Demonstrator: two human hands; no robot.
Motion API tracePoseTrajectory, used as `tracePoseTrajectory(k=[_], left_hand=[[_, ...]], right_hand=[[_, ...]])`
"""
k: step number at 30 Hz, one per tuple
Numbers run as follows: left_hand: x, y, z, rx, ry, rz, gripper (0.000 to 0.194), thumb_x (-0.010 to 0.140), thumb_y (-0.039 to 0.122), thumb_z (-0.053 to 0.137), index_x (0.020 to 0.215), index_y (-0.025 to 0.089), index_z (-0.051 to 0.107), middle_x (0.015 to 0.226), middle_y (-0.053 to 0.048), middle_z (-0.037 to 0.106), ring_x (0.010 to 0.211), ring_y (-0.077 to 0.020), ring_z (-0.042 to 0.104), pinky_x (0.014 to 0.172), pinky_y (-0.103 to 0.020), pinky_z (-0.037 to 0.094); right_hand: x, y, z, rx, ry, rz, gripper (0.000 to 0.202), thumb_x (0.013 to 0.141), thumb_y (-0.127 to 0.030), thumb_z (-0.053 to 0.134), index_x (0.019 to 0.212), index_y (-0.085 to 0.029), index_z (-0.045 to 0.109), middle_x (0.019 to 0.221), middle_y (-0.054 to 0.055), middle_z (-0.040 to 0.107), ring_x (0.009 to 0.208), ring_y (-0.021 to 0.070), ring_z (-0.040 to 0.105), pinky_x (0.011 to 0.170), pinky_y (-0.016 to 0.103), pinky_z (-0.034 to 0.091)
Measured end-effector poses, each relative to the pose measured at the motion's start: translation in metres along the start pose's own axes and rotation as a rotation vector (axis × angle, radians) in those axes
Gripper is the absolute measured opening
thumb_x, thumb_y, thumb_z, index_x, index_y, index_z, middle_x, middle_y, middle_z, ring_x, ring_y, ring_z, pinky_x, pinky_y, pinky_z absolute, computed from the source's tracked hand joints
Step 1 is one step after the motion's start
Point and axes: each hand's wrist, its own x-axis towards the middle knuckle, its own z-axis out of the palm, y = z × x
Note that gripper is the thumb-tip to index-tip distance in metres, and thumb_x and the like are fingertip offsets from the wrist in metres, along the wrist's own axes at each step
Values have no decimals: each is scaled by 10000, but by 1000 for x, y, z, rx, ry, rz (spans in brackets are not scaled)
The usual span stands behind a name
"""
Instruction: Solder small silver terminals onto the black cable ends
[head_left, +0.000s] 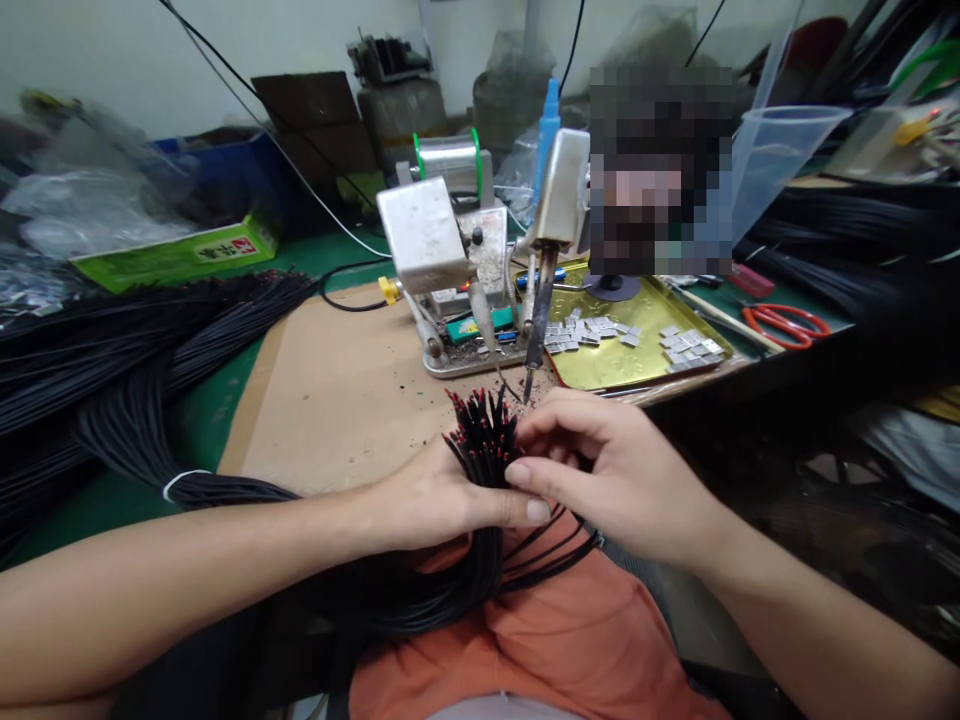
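Note:
A thick bundle of black cables (pixel 487 470) with red-tipped ends stands upright over my lap, its lengths curving down to the left. My left hand (pixel 442 500) is wrapped round it just below the ends, thumb across the front. From the right, my right hand (pixel 600 460) pinches at the side of the same bundle, thumb and fingers touching the cables. What lies between those fingertips is partly hidden. Just beyond the cable ends points the tip of a soldering iron (pixel 536 340), mounted on a metal soldering stand (pixel 435 240) with a solder spool (pixel 450 165) behind it.
A yellow tray (pixel 600 368) holds several small metal pieces (pixel 686 350). Red-handled scissors (pixel 787 325) lie to its right. More black cables (pixel 150 370) cover the table's left side, near a green box (pixel 180 250). Cardboard (pixel 322 400) lies under the stand. A person sits across.

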Motion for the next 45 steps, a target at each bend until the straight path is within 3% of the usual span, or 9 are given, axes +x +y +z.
tracePoseTrajectory(k=[3,6,11,17,21,29,33,39,45], left_hand=[[-1,-1,0,28,-1,-9,181,737,233,791,847,150,672,791,-13,672,751,-171,623,702,-274,522],[-2,-7,-1,-25,-11,-8,182,812,301,742,851,137,673,768,-29,679,726,-170,637,701,-284,536],[-1,-16,-3,-172,54,-8,248,859,372,711,937,138,687,759,-36,686,698,-168,658,691,-295,549],[-2,-13,-3,-107,89,-3,213,846,345,734,863,135,706,707,-23,675,654,-143,635,650,-260,527],[-1,-13,-4,-130,73,11,200,844,331,737,866,134,711,702,-24,679,650,-145,634,647,-265,522],[-3,-11,-3,-142,71,37,155,817,276,759,850,135,703,732,-33,712,706,-164,667,716,-287,537],[-3,-8,-2,-124,60,27,173,847,300,728,832,132,688,719,-25,690,683,-148,649,677,-260,524],[-2,-9,-2,-78,89,31,231,861,363,709,809,139,690,669,-8,636,612,-130,605,611,-245,506],[-2,-11,0,-103,117,7,236,836,373,734,811,143,689,612,3,620,571,-125,592,580,-241,513]], right_hand=[[-2,3,9,35,23,-4,32,815,-202,741,803,-183,718,788,12,680,685,137,605,598,260,482],[-2,5,0,58,22,34,71,860,-225,701,813,-183,733,829,29,722,772,169,652,705,291,514],[-2,7,-16,45,-20,105,107,884,-256,675,846,-199,756,841,29,756,785,186,680,731,297,524],[-2,11,-24,-3,-46,151,103,844,-222,698,863,-229,799,802,8,760,727,161,670,642,250,492],[-1,14,-28,102,-72,220,83,805,-201,726,834,-208,803,781,15,766,679,154,663,596,241,484],[-4,11,-5,360,26,170,45,815,-234,758,787,-201,769,751,-6,750,685,128,682,654,230,537],[-4,8,-3,248,85,123,52,822,-204,729,787,-201,766,764,2,744,706,143,682,668,248,545],[-4,1,-18,-64,41,49,139,875,-199,648,801,-223,763,784,4,744,720,157,660,678,270,507],[-6,-2,-19,-256,56,-44,147,877,-159,619,781,-218,712,774,10,712,687,160,623,623,289,467]])
